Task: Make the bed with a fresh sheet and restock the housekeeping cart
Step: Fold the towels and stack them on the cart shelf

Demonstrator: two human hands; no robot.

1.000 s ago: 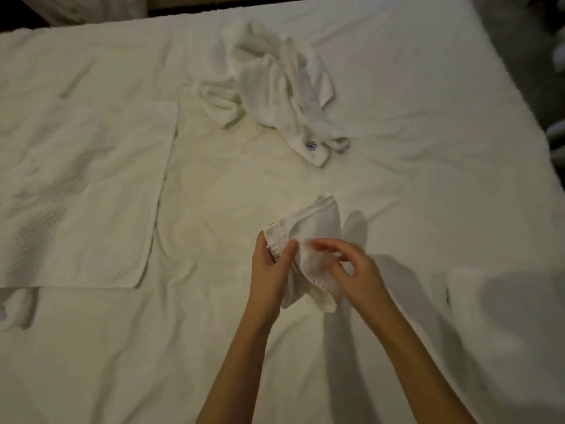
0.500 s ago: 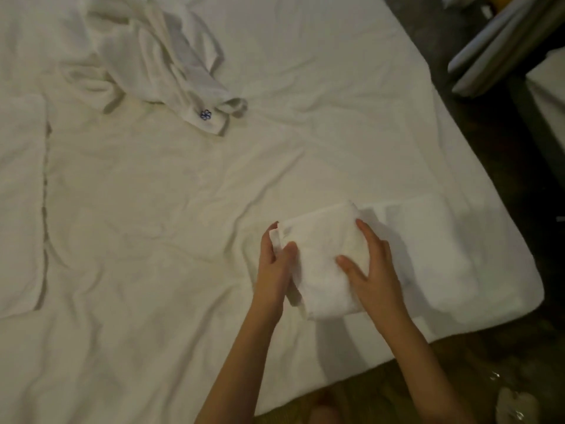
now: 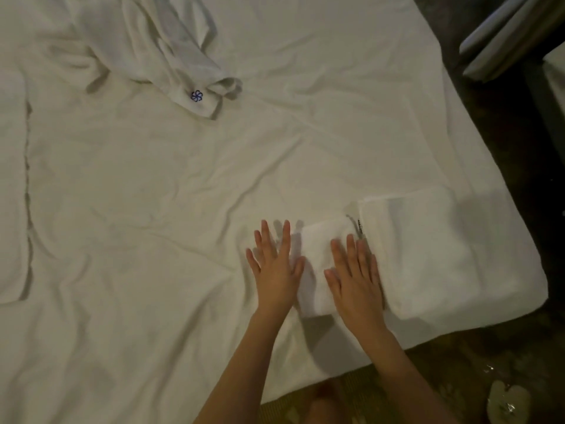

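A small folded white towel (image 3: 318,249) lies on the wrinkled white bed sheet (image 3: 171,191) near the bed's front right corner. My right hand (image 3: 354,270) rests flat on it, fingers apart. My left hand (image 3: 275,264) lies flat on the sheet just left of the towel, fingers spread, holding nothing. A larger folded white towel (image 3: 428,249) lies right beside the small one, touching it, at the bed's corner.
A crumpled white towel with a blue flower logo (image 3: 146,47) lies at the upper left. A flat white cloth (image 3: 12,191) is at the left edge. Dark patterned floor (image 3: 458,368) runs along the bed's front and right; pale furniture (image 3: 504,38) stands at the upper right.
The small towel was held up in both hands and folded; now it lies on the bed beside the larger towel. Both hands have let go and lie flat. The view shifted right.
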